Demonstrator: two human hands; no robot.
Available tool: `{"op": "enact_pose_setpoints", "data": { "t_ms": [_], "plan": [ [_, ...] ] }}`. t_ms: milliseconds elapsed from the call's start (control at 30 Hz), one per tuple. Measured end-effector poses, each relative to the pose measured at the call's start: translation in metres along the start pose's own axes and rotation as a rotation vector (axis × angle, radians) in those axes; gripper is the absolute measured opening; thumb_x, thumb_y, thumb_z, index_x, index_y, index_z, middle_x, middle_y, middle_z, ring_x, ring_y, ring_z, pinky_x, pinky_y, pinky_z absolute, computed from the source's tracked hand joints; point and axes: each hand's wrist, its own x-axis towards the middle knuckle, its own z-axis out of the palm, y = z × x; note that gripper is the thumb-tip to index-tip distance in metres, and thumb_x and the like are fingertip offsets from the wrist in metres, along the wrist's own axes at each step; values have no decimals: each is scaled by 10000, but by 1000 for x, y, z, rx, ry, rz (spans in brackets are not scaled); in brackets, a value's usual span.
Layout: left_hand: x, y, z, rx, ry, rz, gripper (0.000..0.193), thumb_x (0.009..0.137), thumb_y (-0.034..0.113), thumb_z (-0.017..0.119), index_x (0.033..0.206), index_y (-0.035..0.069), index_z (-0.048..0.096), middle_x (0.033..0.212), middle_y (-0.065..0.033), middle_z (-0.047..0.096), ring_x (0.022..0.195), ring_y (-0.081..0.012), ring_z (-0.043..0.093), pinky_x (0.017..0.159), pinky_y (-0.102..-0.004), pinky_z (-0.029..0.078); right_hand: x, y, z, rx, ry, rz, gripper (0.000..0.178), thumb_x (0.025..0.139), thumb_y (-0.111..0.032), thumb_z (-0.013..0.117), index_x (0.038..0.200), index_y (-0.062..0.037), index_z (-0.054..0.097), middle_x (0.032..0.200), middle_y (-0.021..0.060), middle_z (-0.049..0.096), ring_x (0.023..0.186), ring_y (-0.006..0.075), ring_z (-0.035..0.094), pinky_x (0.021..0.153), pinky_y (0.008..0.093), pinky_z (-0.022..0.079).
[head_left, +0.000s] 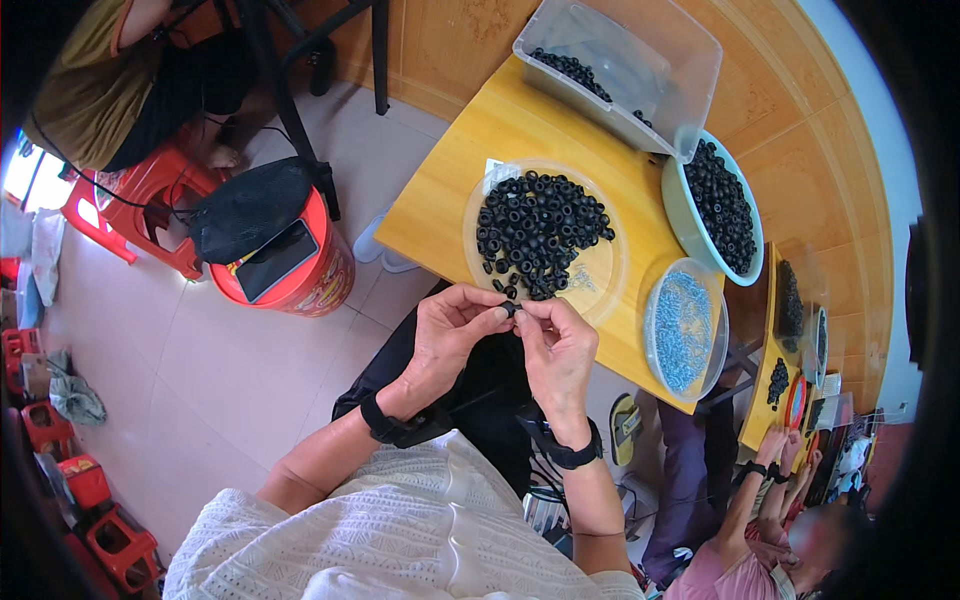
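Observation:
Close to the table's near edge, my left hand [447,338] and my right hand [558,352] meet, fingertips pinched together on one small black ring-shaped piece [511,309]. The fingers partly cover it. Just beyond them, a round, clear shallow tray [603,277] holds a heap of similar black rings [540,225], with a few small pale bits on its bare part. Right of that tray stands a clear round tub [655,365] of tiny blue and whitish pieces [683,322]. Both wrists wear black bands.
A clear plastic bin [690,60] and a pale green basin [747,279], both with black rings, stand at the far side of the yellow table [428,222]. A red bucket [320,285] carries a dark phone-like device [278,262]. Other people sit far left and lower right.

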Motion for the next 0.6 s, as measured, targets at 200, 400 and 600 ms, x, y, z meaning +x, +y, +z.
{"op": "enact_pose_setpoints", "data": {
  "t_ms": [200, 400, 600],
  "plan": [
    [-3, -4, 6, -28, 72, 49, 112, 811, -14, 617, 917, -43, 599, 837, -98, 650, 748, -134, 632, 729, -253, 531, -6, -5, 12, -156, 68, -126, 99, 762, 64, 597, 858, 49, 580, 741, 123, 556, 605, 197, 595, 552, 272, 471],
    [0, -11, 6, 58, 150, 75, 86, 814, -18, 607, 897, -28, 590, 840, -79, 646, 750, -111, 619, 708, -225, 501, -9, 6, 23, -216, 84, -171, 217, 726, 64, 620, 925, 36, 538, 768, 133, 531, 627, 246, 586, 554, 315, 467],
    [1, -18, 5, -24, 189, 80, 80, 809, -26, 606, 889, -27, 593, 831, -69, 642, 731, -104, 609, 689, -216, 492, -5, 9, 26, -344, 97, -225, 224, 702, 71, 618, 905, 31, 534, 768, 128, 512, 647, 281, 564, 551, 349, 453]
  ]
}}
